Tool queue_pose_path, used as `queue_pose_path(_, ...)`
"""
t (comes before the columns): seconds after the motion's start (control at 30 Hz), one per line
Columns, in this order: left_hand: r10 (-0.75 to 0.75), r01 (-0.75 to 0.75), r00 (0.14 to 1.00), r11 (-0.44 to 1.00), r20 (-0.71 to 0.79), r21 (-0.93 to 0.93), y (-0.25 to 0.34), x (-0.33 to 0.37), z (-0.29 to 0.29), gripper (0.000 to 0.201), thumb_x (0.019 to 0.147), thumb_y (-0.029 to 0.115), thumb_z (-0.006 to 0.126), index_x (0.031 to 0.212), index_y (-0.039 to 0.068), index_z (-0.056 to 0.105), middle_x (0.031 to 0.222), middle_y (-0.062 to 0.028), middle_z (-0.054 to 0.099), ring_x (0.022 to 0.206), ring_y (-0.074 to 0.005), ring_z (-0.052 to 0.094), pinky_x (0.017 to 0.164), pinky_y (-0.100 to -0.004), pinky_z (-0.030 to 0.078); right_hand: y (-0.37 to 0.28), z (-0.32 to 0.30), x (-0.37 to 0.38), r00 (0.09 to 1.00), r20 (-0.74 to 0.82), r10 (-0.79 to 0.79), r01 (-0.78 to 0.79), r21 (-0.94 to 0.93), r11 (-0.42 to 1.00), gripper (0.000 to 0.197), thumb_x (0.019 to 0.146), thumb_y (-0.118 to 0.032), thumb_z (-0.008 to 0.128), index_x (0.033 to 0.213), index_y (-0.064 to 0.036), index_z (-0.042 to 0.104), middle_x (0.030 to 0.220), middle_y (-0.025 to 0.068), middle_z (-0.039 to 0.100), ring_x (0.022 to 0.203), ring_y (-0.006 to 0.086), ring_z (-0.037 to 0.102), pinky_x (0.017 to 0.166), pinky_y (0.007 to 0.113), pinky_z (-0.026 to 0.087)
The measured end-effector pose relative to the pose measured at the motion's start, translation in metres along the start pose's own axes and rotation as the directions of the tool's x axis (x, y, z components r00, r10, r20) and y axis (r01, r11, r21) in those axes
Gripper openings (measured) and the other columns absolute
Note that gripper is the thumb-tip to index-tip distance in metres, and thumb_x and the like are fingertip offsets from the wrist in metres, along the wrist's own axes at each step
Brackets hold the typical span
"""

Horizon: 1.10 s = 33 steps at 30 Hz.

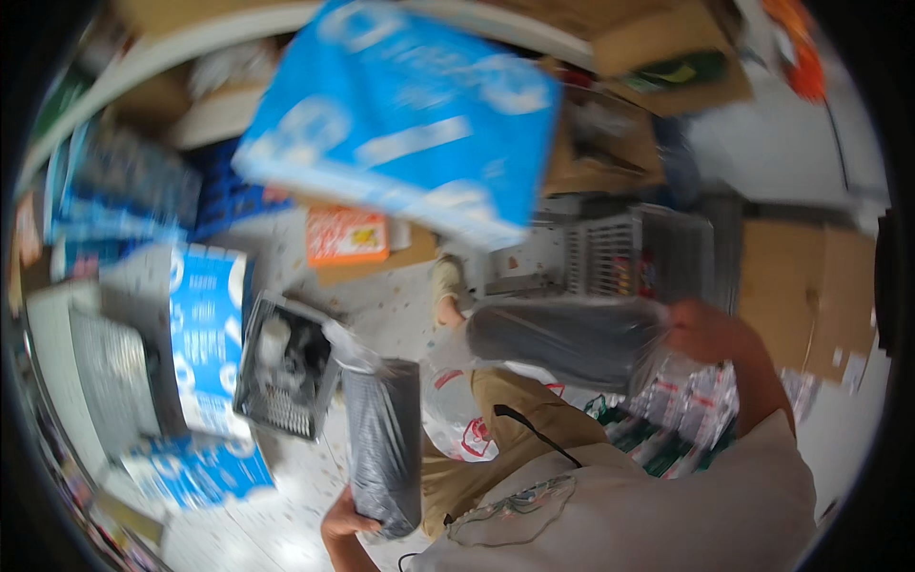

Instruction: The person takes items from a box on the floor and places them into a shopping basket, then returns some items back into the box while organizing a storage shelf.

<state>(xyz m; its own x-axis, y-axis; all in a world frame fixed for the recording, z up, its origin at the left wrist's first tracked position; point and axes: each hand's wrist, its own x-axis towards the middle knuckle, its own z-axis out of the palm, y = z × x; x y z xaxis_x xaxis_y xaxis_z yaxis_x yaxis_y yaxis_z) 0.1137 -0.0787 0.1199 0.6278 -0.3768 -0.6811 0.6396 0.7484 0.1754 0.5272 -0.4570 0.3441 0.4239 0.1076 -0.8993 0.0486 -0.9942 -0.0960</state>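
My left hand (351, 517) is closed round the lower end of a long black cylinder in clear plastic wrap (384, 448). It stands roughly upright, with loose film gathered at its top. On the right, my right hand (703, 331) grips the end of a second black wrapped cylinder (567, 338), held almost level in front of me. What is inside the wrap cannot be made out. Below the second cylinder, a clear plastic bag with red print (457, 410) shows beside my leg.
A large blue carton (419, 105) looms close at the top, blurred. Grey baskets (658, 253) and a brown cardboard box (805, 286) stand at the right. A small basket (286, 367) and blue cartons (208, 334) are at the left. Wrapped packs (686, 405) lie low right.
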Motion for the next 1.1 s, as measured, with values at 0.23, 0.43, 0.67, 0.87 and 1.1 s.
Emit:
queue_pose_path(0.23, -0.378, 0.326, 0.919, 0.890, 0.116, 0.319, 0.065, 0.109, 0.155, 0.117, 0.047, -0.011, 0.076, 0.147, 0.004, 0.017, 0.136, -0.0084, 0.045, 0.125, -0.0206, 0.043, 0.103, -0.0333, 0.032, 0.134, -0.106, -0.112, 0.714, -0.657, 0.243, -0.083, 0.265, 0.961, 0.014, 0.083, -0.010, 0.053, 0.089, -0.0012, 0.063, 0.071, 0.0051, 0.058, 0.070, 0.0126, 0.055, 0.070, 0.030, 0.047)
queue_pose_path(0.43, -0.446, 0.363, 0.887, 0.832, 0.118, 0.420, 0.081, 0.192, 0.217, 0.117, 0.050, -0.008, 0.078, 0.148, 0.005, 0.015, 0.136, -0.0088, 0.042, 0.123, -0.0210, 0.042, 0.101, -0.0333, 0.034, 0.207, -0.205, -0.009, 0.566, -0.824, -0.018, 0.154, 0.084, 0.985, 0.024, 0.082, -0.015, 0.045, 0.087, 0.0030, 0.060, 0.072, 0.0179, 0.060, 0.069, 0.0283, 0.059, 0.067, 0.039, 0.047)
queue_pose_path(0.67, -0.339, 0.362, 0.932, 0.841, -0.131, 0.403, 0.102, 0.219, 0.260, 0.112, 0.047, -0.006, 0.082, 0.143, 0.003, 0.026, 0.132, -0.0100, 0.047, 0.122, -0.0235, 0.045, 0.102, -0.0339, 0.034, 0.227, -0.248, 0.165, 0.703, -0.706, -0.078, 0.148, 0.038, 0.988, 0.022, 0.083, -0.016, 0.047, 0.089, 0.0004, 0.061, 0.081, 0.0238, 0.062, 0.083, 0.0379, 0.062, 0.074, 0.045, 0.048)
queue_pose_path(0.87, -0.326, 0.375, 0.927, 0.827, -0.186, 0.419, 0.112, 0.246, 0.295, 0.109, 0.047, -0.003, 0.083, 0.142, 0.003, 0.030, 0.130, -0.0100, 0.050, 0.120, -0.0232, 0.047, 0.102, -0.0337, 0.035, 0.200, -0.228, 0.276, 0.884, -0.460, -0.087, 0.047, -0.098, 0.994, 0.022, 0.081, -0.011, 0.047, 0.095, -0.0046, 0.063, 0.095, 0.0195, 0.065, 0.093, 0.0382, 0.061, 0.079, 0.046, 0.050)
queue_pose_path(1.1, -0.324, 0.321, 0.942, 0.806, -0.082, 0.498, 0.112, 0.290, 0.334, 0.105, 0.047, 0.000, 0.085, 0.139, 0.003, 0.034, 0.127, -0.0101, 0.053, 0.118, -0.0227, 0.049, 0.101, -0.0335, 0.036, 0.226, -0.181, 0.406, 0.947, -0.190, -0.260, 0.160, -0.426, 0.891, 0.028, 0.073, -0.003, 0.062, 0.100, -0.0062, 0.069, 0.101, 0.0142, 0.068, 0.094, 0.0327, 0.065, 0.073, 0.042, 0.053)
